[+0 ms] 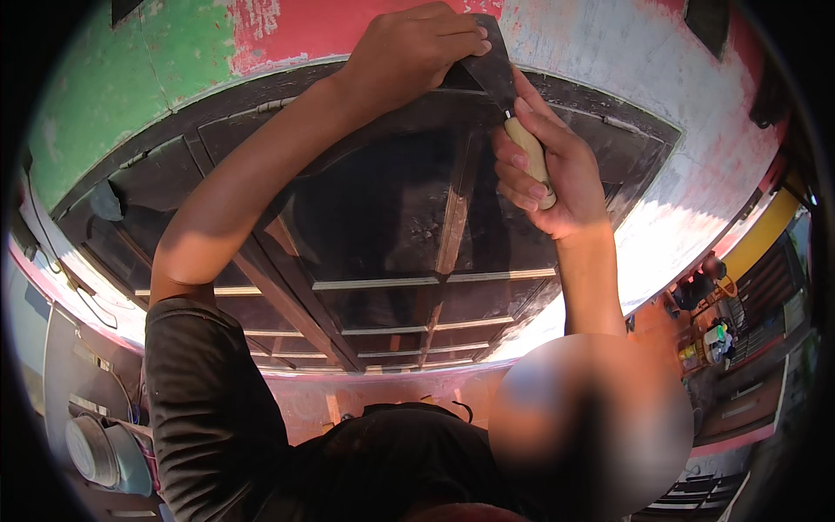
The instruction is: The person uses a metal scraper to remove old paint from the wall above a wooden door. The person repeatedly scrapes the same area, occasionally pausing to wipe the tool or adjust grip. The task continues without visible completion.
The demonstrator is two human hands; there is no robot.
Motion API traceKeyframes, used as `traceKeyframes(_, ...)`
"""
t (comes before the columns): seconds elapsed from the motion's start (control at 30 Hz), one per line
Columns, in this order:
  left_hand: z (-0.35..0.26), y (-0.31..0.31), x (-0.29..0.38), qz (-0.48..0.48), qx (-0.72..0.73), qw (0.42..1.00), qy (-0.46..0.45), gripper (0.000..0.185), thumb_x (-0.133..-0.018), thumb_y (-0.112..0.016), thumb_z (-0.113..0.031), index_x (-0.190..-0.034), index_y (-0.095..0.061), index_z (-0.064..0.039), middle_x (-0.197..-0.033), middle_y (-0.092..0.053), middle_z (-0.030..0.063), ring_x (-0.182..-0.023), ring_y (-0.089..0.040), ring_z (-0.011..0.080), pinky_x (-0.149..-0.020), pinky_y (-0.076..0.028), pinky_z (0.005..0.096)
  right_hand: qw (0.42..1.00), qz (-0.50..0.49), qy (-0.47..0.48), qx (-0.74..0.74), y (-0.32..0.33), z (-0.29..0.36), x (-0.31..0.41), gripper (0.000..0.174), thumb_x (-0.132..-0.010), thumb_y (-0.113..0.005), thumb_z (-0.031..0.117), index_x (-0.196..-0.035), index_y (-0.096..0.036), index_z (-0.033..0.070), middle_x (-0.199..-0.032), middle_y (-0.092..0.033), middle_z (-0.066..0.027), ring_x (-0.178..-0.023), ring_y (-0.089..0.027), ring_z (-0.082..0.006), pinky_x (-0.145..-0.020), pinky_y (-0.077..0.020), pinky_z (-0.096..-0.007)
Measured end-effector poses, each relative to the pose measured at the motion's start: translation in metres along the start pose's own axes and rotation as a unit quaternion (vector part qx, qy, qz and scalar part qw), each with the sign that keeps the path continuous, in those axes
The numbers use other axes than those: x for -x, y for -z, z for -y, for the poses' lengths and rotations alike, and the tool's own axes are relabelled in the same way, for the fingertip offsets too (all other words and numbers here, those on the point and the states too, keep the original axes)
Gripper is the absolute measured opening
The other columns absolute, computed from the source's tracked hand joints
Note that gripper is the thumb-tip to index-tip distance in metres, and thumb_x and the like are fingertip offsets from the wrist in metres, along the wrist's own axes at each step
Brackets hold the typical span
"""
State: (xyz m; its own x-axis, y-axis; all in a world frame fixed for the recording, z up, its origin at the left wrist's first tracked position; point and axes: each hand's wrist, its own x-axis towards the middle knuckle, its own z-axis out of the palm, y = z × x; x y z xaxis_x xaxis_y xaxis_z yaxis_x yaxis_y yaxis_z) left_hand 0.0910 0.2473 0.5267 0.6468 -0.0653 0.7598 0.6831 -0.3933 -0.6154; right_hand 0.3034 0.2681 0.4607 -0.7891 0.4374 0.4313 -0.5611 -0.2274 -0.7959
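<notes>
Raised in front of me is a putty knife [497, 68] with a wide dark metal blade and a light wooden handle. My right hand [554, 163] is closed around the handle, its thumb up near the base of the blade. My left hand [417, 52] has its fingertips on the upper part of the blade. Behind the blade is a painted wall [567, 39] with worn, patchy red and whitish paint; green paint [130, 85] lies to the left. Whether the blade's edge touches the wall, I cannot tell.
Below the hands is a dark wooden window frame [453, 228] with glass panes. Metal basins [92, 450] stand at lower left, near hanging cables [85, 293]. At far right a person [701, 287] sits by a chair, with a cluttered table [711, 346] nearby.
</notes>
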Motion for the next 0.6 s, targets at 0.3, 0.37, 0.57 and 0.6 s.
traceKeyframes(0.3,-0.004,-0.002,0.007,0.026,-0.017,1.0,0.004,0.023,-0.07,-0.074,-0.002,-0.092,-0.073,-0.005,-0.096,-0.075,0.0082,-0.088,-0.072,0.0268,-0.074,-0.06,0.0363,1.0,0.009,0.004,-0.015,0.011,-0.009,0.003,0.049,-0.112,-0.037,0.019,-0.161,-0.034,0.025,-0.072,-0.05,-0.0083,-0.041,-0.039,-0.0111,-0.036,-0.0346,-0.0231)
traceKeyframes(0.37,-0.006,-0.003,0.01,0.007,-0.024,1.0,-0.016,0.022,-0.071,-0.073,-0.001,-0.093,-0.074,-0.006,-0.096,-0.075,0.0075,-0.088,-0.072,0.0258,-0.074,-0.06,0.0354,1.0,0.01,0.006,-0.018,0.013,-0.013,0.004,0.049,-0.112,-0.036,0.019,-0.161,-0.032,0.025,-0.071,-0.05,-0.0084,-0.04,-0.039,-0.0112,-0.036,-0.0343,-0.0232)
traceKeyframes(0.57,-0.007,-0.002,0.018,0.027,-0.028,0.999,0.022,0.02,-0.074,-0.072,0.0,-0.093,-0.074,-0.006,-0.096,-0.075,0.0075,-0.087,-0.072,0.0251,-0.071,-0.06,0.0344,1.0,-0.01,0.006,-0.024,0.021,-0.019,0.007,0.05,-0.113,-0.035,0.019,-0.162,-0.03,0.025,-0.07,-0.051,-0.0092,-0.038,-0.038,-0.0115,-0.034,-0.0325,-0.0235)
traceKeyframes(0.6,-0.008,-0.001,0.02,0.031,-0.015,0.999,0.02,0.019,-0.075,-0.072,0.0,-0.093,-0.074,-0.006,-0.096,-0.075,0.0076,-0.086,-0.072,0.0253,-0.071,-0.06,0.0345,0.999,-0.003,-0.002,-0.033,0.021,-0.019,0.008,0.05,-0.113,-0.035,0.019,-0.162,-0.031,0.025,-0.07,-0.051,-0.0092,-0.038,-0.038,-0.0116,-0.034,-0.0323,-0.0235)
